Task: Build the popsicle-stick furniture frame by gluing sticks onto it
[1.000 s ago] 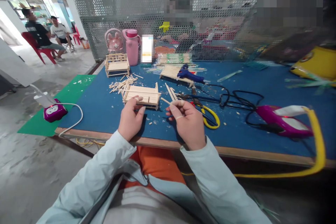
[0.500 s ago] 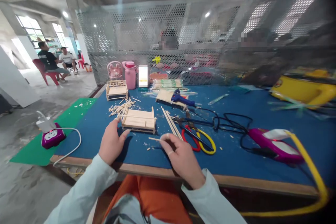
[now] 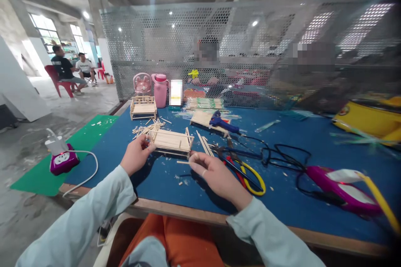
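A small wooden stick frame [image 3: 171,142] stands on the blue table [image 3: 300,133]. My left hand [image 3: 135,158] grips its left end, fingers curled round a corner post. My right hand [image 3: 210,172] pinches a short thin stick [image 3: 182,162], holding it against the frame's right front corner. A few long loose sticks [image 3: 203,144] lie just right of the frame.
Scissors with red and yellow handles [image 3: 247,169], a blue glue gun [image 3: 222,122] with black cable, a purple tool [image 3: 338,185], a second stick frame [image 3: 143,107], pink bottles [image 3: 160,89] and a stick pile [image 3: 145,128] are here. A power strip [image 3: 62,160] sits left. People sit behind the mesh and far left.
The camera tilted up. My left hand shifted from the frame's front to grip its left end. My right hand brought the short stick up to the frame's right corner.
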A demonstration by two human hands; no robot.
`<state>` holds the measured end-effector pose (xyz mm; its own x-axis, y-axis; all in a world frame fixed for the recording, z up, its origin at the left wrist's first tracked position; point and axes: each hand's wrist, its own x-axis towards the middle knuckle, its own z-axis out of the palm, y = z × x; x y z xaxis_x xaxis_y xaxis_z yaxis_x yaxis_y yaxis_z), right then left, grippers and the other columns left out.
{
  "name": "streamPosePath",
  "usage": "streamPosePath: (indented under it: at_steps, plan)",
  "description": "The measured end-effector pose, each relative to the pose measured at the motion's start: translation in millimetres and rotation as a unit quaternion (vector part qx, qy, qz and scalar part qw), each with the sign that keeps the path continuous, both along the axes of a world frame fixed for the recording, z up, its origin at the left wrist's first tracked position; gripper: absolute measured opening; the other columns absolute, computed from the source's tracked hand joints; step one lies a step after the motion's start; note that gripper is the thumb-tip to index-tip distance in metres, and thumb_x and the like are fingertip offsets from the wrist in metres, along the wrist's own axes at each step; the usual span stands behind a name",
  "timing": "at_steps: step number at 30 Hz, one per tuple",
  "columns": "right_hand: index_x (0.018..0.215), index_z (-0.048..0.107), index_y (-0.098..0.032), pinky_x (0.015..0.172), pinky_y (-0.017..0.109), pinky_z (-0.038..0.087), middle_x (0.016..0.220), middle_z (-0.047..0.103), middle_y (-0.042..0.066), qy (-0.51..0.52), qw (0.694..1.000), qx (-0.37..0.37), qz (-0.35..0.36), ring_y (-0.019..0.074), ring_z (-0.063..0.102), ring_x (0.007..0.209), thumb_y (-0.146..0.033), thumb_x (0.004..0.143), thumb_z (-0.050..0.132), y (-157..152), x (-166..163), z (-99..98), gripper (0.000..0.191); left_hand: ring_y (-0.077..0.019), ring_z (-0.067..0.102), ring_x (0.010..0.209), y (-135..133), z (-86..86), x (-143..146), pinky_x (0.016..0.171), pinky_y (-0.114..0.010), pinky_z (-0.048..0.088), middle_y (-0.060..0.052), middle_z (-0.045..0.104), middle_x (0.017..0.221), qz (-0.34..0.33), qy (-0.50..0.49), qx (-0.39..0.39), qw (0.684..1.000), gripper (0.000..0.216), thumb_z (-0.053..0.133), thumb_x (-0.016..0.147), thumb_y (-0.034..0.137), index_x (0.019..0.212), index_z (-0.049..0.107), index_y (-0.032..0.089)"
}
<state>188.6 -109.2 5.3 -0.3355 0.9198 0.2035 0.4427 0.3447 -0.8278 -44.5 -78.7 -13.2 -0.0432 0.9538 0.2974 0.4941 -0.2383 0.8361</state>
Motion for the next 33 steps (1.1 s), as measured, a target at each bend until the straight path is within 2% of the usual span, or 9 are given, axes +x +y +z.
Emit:
streamPosePath:
  at_steps: [3,5,9,12,16,22,25,30,33]
  plan:
    - [0.067,0.053,-0.021,0.086,0.035,0.04,0.078,0.063,0.003,0.036,0.999,0.017,0.007,0.0222,0.057,0.098,-0.035,0.079,0.053,8,4,6.5,0.018,-0.0103,0.045,0.054,-1,3.9,1,0.055,-0.022,0.037,0.004,0.051,0.059,0.016,-0.041,0.012,0.999,0.022,0.057,0.073,0.032,0.086,0.059,0.015]
    - [0.069,0.055,-0.021,0.089,0.037,0.038,0.079,0.064,0.004,0.065,0.998,0.007,-0.005,0.0226,0.056,0.101,-0.035,0.077,0.055,12,6,8.3,0.016,-0.0098,0.043,0.053,-2,5.8,2,0.055,-0.022,0.036,0.005,0.049,0.056,0.033,-0.054,0.019,0.998,0.024,0.057,0.073,0.035,0.085,0.06,0.014]
    - [0.069,0.056,-0.02,0.083,0.034,0.042,0.08,0.065,0.004,0.117,0.993,-0.014,-0.031,0.0207,0.058,0.094,-0.035,0.073,0.06,14,4,6.8,0.017,-0.0095,0.042,0.052,-5,6.5,5,0.053,-0.022,0.036,0.005,0.047,0.054,0.047,-0.069,0.018,0.996,0.026,0.059,0.072,0.038,0.082,0.062,0.014]
    - [0.069,0.058,-0.019,0.072,0.029,0.046,0.093,0.065,0.005,0.184,0.979,-0.04,-0.083,0.018,0.059,0.087,-0.038,0.07,0.063,10,-4,1.1,0.02,-0.0093,0.043,0.051,-12,4.9,7,0.051,-0.021,0.035,0.004,0.051,0.055,0.041,-0.073,-0.001,0.996,0.03,0.06,0.071,0.038,0.087,0.064,0.013]
    - [0.071,0.059,-0.019,0.059,0.024,0.047,0.085,0.062,0.002,0.31,0.933,-0.105,-0.147,0.0129,0.057,0.074,-0.039,0.064,0.067,7,-18,-10.7,0.023,-0.0089,0.043,0.049,-23,0.6,11,0.047,-0.021,0.033,0.002,0.057,0.058,0.046,-0.087,-0.021,0.995,0.034,0.061,0.07,0.037,0.093,0.065,0.012]
    - [0.073,0.056,-0.021,0.051,0.02,0.046,0.074,0.057,-0.002,0.48,0.84,-0.157,-0.2,0.0116,0.058,0.071,-0.036,0.051,0.073,9,-38,-19.9,0.031,-0.0113,0.051,0.053,-27,-4.3,17,0.047,-0.021,0.038,-0.003,0.065,0.067,0.06,-0.138,-0.012,0.988,0.036,0.064,0.067,0.035,0.095,0.066,0.013]
    - [0.073,0.056,-0.021,0.045,0.017,0.04,0.069,0.055,-0.003,0.511,0.818,-0.15,-0.215,0.0096,0.055,0.065,-0.036,0.052,0.071,10,-47,-21.4,0.031,-0.0102,0.05,0.052,-26,-3.4,21,0.049,-0.021,0.04,-0.002,0.065,0.067,0.08,-0.151,-0.01,0.985,0.04,0.064,0.067,0.036,0.098,0.066,0.012]
    - [0.075,0.057,-0.02,0.038,0.017,0.028,0.065,0.051,-0.004,0.485,0.827,-0.105,-0.265,0.0086,0.046,0.056,-0.039,0.057,0.066,10,-55,-24.6,0.027,-0.0074,0.044,0.05,-27,2.2,28,0.048,-0.019,0.038,0.002,0.058,0.06,0.103,-0.144,0.011,0.984,0.038,0.064,0.067,0.036,0.096,0.067,0.011]
    - [0.077,0.06,-0.019,0.039,0.02,0.029,0.06,0.052,-0.004,0.38,0.884,-0.074,-0.26,0.0097,0.044,0.052,-0.04,0.064,0.062,9,-43,-21.0,0.024,-0.0067,0.042,0.048,-28,5.9,27,0.045,-0.019,0.037,0.002,0.056,0.058,0.102,-0.156,0.007,0.982,0.04,0.064,0.067,0.037,0.097,0.068,0.011]
